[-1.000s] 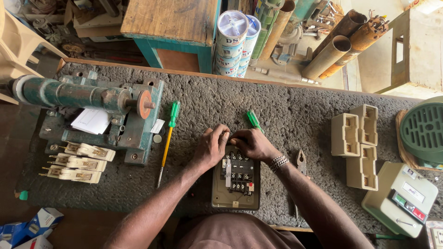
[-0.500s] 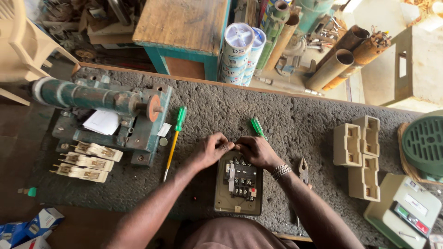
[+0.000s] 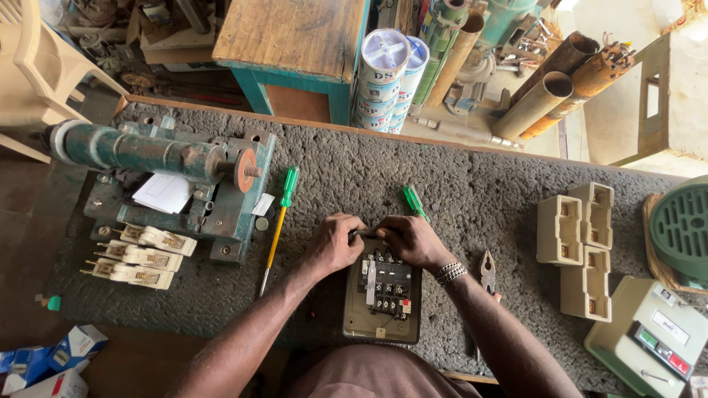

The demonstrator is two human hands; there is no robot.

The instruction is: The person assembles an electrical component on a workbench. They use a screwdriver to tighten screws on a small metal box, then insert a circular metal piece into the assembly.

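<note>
An open electrical switch box (image 3: 383, 298) with black terminal blocks lies on the rough grey bench in front of me. My left hand (image 3: 333, 243) rests closed on its top left edge. My right hand (image 3: 411, 239) grips the green-handled screwdriver (image 3: 414, 202), whose handle sticks up and away past my knuckles; its tip is hidden between my hands at the top of the box. A bracelet sits on my right wrist.
A second green-handled screwdriver (image 3: 279, 220) lies left of the box. Pliers (image 3: 487, 272) lie to its right. A green metal machine (image 3: 158, 171), cream fuse carriers (image 3: 140, 255), cream fuse housings (image 3: 579, 243), a meter box (image 3: 654, 339) and a round green grille (image 3: 682, 228) surround them.
Both hands stay at the top of the switch box, with only small shifts of the fingers. The view has drifted slightly.
</note>
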